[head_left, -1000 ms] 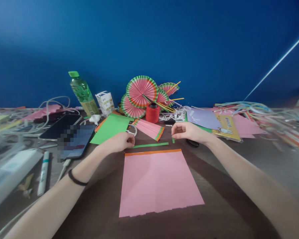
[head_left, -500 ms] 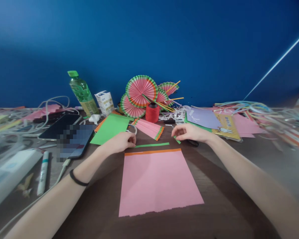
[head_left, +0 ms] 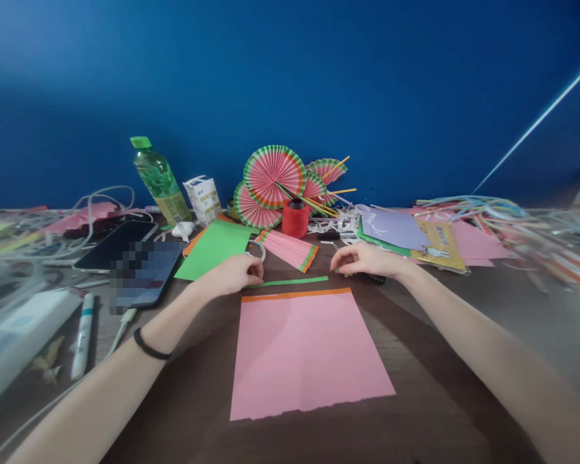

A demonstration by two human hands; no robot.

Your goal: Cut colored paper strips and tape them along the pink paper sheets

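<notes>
My left hand (head_left: pixel 239 273) is closed, thumb and fingers pinched at the left end of a thin green paper strip (head_left: pixel 294 281). The strip lies on the table, just beyond a pink paper sheet (head_left: pixel 309 354) with an orange strip (head_left: pixel 297 294) along its far edge. The sheet's near edge is ragged. To the right of the strip, my right hand (head_left: pixel 365 260) has curled fingers low over the table. Only specks of a small green paper scrap show at its fingertips; the rest is hidden. A dark handle (head_left: pixel 376 279) lies partly under this hand.
Behind my hands are a green sheet (head_left: pixel 215 250), a pleated pink paper (head_left: pixel 290 250), a red thread spool (head_left: pixel 295 219) and round paper fans (head_left: pixel 274 177). Phones (head_left: pixel 149 274), a marker (head_left: pixel 83 338) and a bottle (head_left: pixel 157 177) stand or lie left. Purple paper (head_left: pixel 394 229) lies right.
My right hand has shifted slightly left and lower, and its fingers now cover most of the green scrap that showed beneath them. My left hand and the long strip stay in place.
</notes>
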